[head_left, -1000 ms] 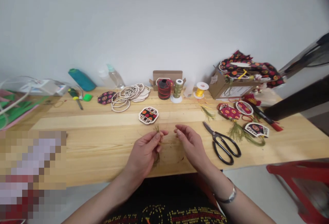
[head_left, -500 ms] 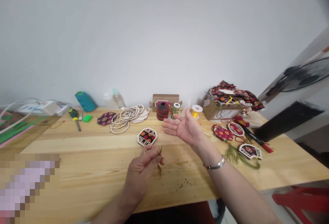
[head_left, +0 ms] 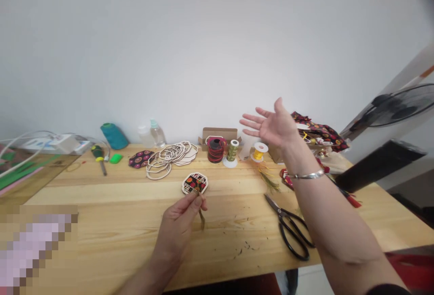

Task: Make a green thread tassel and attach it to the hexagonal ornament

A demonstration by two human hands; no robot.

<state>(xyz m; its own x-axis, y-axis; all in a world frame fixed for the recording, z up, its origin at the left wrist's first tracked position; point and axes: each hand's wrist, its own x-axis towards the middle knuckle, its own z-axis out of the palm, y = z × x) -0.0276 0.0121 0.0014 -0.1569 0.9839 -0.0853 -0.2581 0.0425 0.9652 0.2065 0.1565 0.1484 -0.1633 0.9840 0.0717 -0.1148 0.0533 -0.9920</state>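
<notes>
My left hand (head_left: 183, 216) pinches a small olive-green tassel (head_left: 202, 220) between thumb and fingers, its strands hanging below. Just beyond the fingertips lies an octagonal pendant (head_left: 194, 182) with a pale cut-out frame over dark patterned cloth. Raised over the back right of the table, my right hand (head_left: 273, 123) is empty, palm showing and fingers spread. Black-handled scissors (head_left: 288, 227) lie to the left of my right forearm. The spools of yellow thread (head_left: 259, 152) and olive thread (head_left: 232, 151) stand below and left of this hand.
A stack of pale wooden frames (head_left: 172, 155) lies at the back left, near a teal thread cone (head_left: 114, 136) and a screwdriver (head_left: 99, 157). A dark red cord spool (head_left: 215, 150) stands by the wall. At right are a black cylinder (head_left: 379, 164) and a fan (head_left: 403, 105).
My right hand has risen and moved right, its fingers spreading wider. Scissors now show on the table beside that forearm. My left hand has shifted slightly left, still pinching the tassel.
</notes>
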